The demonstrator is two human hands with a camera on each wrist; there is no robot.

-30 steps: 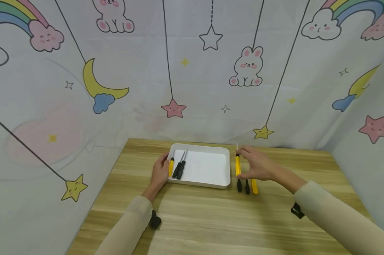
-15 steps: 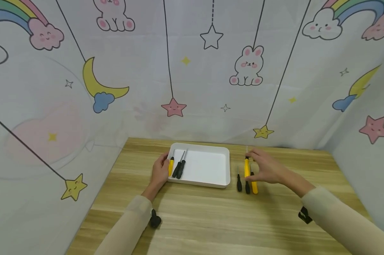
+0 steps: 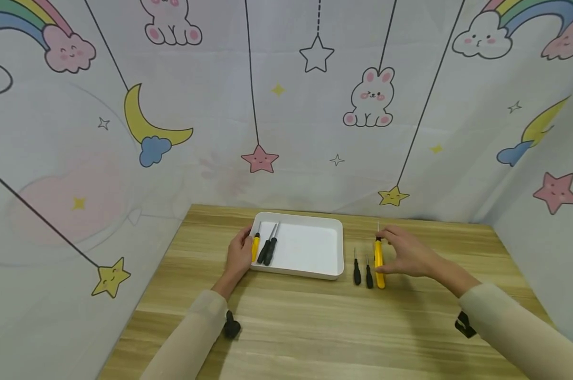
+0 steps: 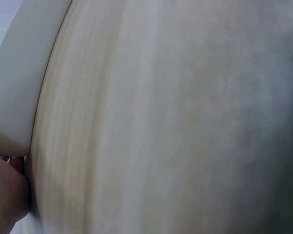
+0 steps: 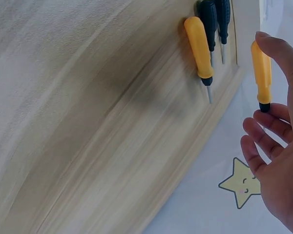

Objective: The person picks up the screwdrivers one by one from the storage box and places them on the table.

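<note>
My right hand pinches a yellow screwdriver lengthwise, thumb at the handle's end and a finger by its black collar. It hangs above the table, tip pointing away from me. Below, another yellow screwdriver lies on the wood, mostly covered in the head view. To its left lie two black screwdrivers, one nearer the tray and one in the middle. The left hand grips the left rim of a white tray. Inside the tray are a yellow screwdriver and two black screwdrivers.
The wooden table ends at a printed cloth backdrop behind the tray. More cloth hangs along the left and right sides. A black device shows at the left sleeve, another at the right sleeve.
My right hand has carried the yellow screwdriver rightward, from beside the tray, past both black screwdrivers, to above the yellow one on the table. The left hand stays on the tray.
</note>
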